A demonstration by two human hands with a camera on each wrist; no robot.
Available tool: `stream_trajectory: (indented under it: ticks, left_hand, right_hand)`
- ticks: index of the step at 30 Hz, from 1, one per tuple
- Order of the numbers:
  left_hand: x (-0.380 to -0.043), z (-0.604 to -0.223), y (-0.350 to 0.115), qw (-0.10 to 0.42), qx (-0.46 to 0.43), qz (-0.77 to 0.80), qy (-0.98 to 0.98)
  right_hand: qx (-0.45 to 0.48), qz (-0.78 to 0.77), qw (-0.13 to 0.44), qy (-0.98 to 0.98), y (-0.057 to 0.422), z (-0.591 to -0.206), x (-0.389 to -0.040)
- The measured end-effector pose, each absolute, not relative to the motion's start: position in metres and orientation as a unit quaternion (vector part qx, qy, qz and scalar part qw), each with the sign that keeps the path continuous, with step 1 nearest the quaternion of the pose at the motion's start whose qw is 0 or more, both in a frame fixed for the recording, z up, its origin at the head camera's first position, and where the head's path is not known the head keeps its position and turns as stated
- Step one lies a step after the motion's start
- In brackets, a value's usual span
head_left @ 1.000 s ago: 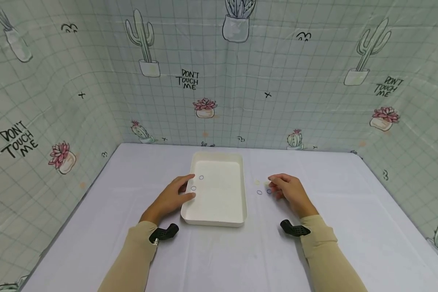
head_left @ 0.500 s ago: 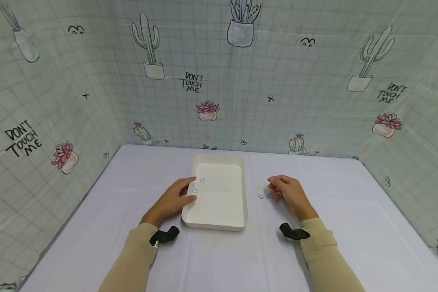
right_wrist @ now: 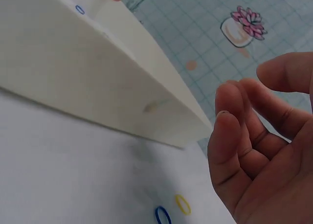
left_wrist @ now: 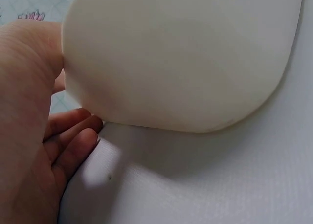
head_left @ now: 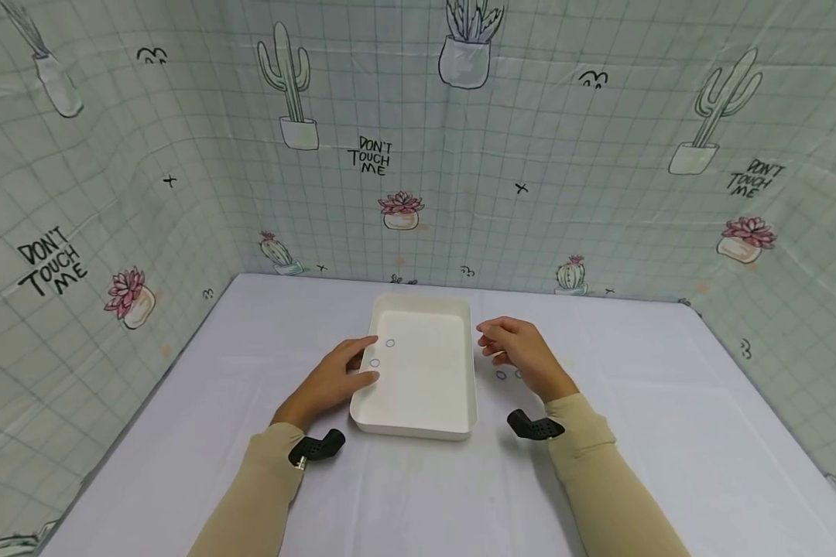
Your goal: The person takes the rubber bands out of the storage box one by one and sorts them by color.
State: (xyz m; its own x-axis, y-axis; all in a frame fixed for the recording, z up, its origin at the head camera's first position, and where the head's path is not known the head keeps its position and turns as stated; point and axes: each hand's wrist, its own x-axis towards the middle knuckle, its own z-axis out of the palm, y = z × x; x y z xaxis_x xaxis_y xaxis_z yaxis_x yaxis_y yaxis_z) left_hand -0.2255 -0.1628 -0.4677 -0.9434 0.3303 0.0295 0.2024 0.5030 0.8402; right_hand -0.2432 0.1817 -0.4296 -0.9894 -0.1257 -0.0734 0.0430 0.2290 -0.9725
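A shallow white tray (head_left: 425, 371) stands on the table. My left hand (head_left: 327, 384) grips its left wall, with thumb and index finger over the rim; in the left wrist view the other fingers (left_wrist: 78, 145) curl against the tray's lower edge. Inside lie two small blue rings (head_left: 390, 343), thin like rubber bands. Just off the right wall hovers my right hand (head_left: 519, 352), thumb and fingers bent toward each other. Whether anything sits between those fingertips I cannot make out. On the table below it are blue rings (head_left: 501, 375) and a yellow ring (right_wrist: 182, 204).
A white cloth (head_left: 418, 495) covers the table. Patterned fabric (head_left: 418, 155) with cactus drawings hangs along the back and both sides. Each wrist carries a black camera mount (head_left: 535, 425).
My right hand has moved left from beside the loose rings to the tray's right wall. My left hand keeps its hold on the tray. The head view has shifted slightly.
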Motion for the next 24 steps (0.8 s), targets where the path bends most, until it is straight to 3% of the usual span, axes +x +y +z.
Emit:
stream_trajectory:
  ticks: [24]
  left_hand:
    - [-0.227, -0.466, -0.163, 0.074, 0.148, 0.480, 0.861]
  right_hand:
    - [-0.044, -0.623, 0.122, 0.771, 0.118, -0.417, -0.269]
